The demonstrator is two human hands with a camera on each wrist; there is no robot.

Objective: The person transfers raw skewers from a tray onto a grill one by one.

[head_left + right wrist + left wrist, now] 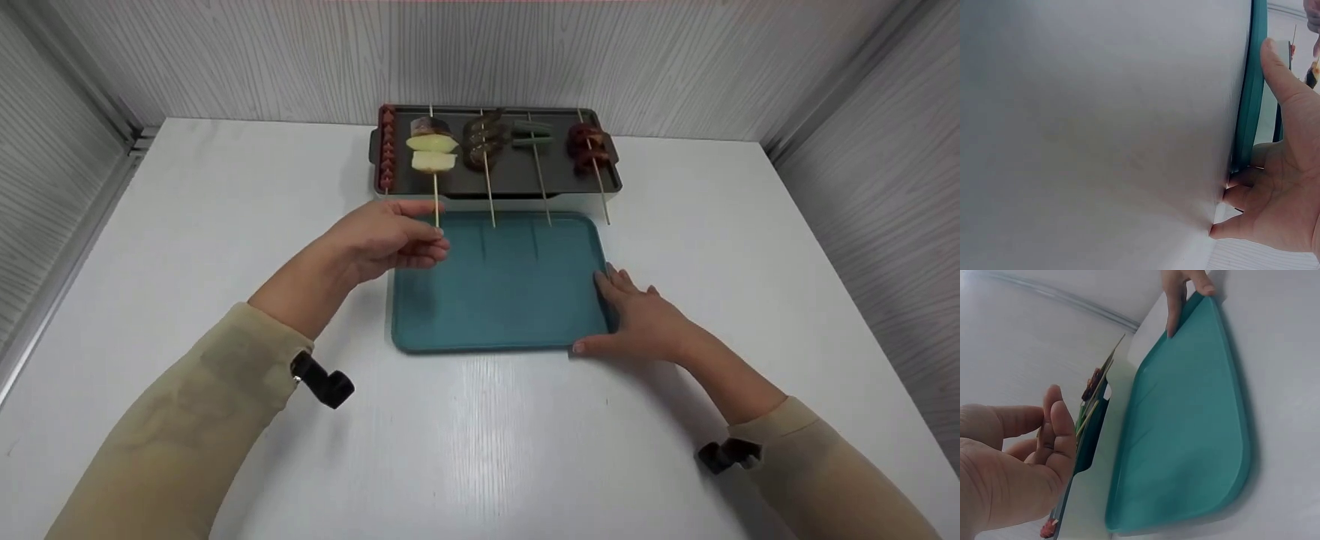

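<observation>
My left hand pinches the lower end of a wooden skewer between thumb and fingers. That food skewer carries a pale block, a yellow oval slice and a dark-and-pale piece, and overlaps the grill plate in the head view. Around the near right corner of a teal tray, my right hand is spread, its thumb along the front edge and its fingers at the right side. In the right wrist view the thumb lies against the tray's side, and other fingertips touch the white table.
On the dark grill plate are a skewer of small red pieces, a brown twisted skewer, a green-piece skewer and a red curled skewer. Several sticks jut over its front edge. Ribbed pale walls enclose the white table.
</observation>
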